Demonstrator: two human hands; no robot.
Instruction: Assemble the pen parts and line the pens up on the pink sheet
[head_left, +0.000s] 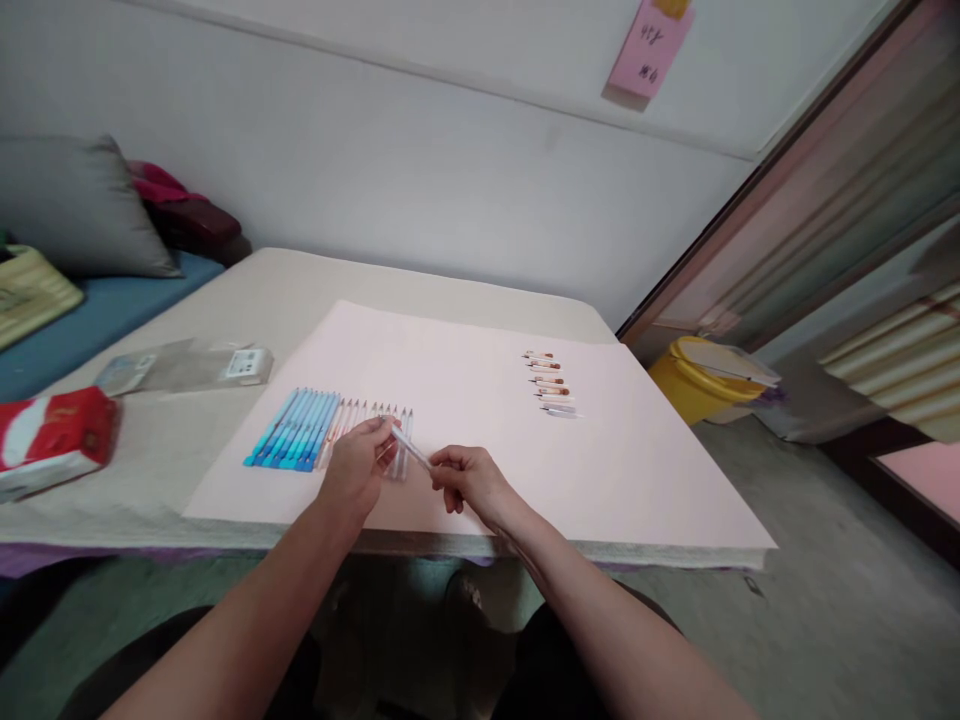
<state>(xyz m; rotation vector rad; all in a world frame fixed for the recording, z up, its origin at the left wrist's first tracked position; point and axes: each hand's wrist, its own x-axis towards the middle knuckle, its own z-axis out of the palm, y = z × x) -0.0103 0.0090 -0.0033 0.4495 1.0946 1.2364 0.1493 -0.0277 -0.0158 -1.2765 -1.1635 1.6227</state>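
A clear pen barrel (pixel 410 447) is held between both my hands over a pale pink sheet (pixel 480 400). My left hand (pixel 364 465) pinches its upper left end; my right hand (pixel 469 480) pinches its lower right end. Just behind my left hand lies a row of several blue pens (pixel 294 430) and, beside them, several clear pen barrels (pixel 367 412). A small row of pen parts with brown and lilac tips (pixel 551 392) lies further right on the sheet.
The sheet covers a beige table (pixel 225 300). On its left part lie a clear plastic packet (pixel 184 368) and a red and white tissue pack (pixel 52 440). A yellow bin (pixel 701 385) stands on the floor to the right. Cushions lie at far left.
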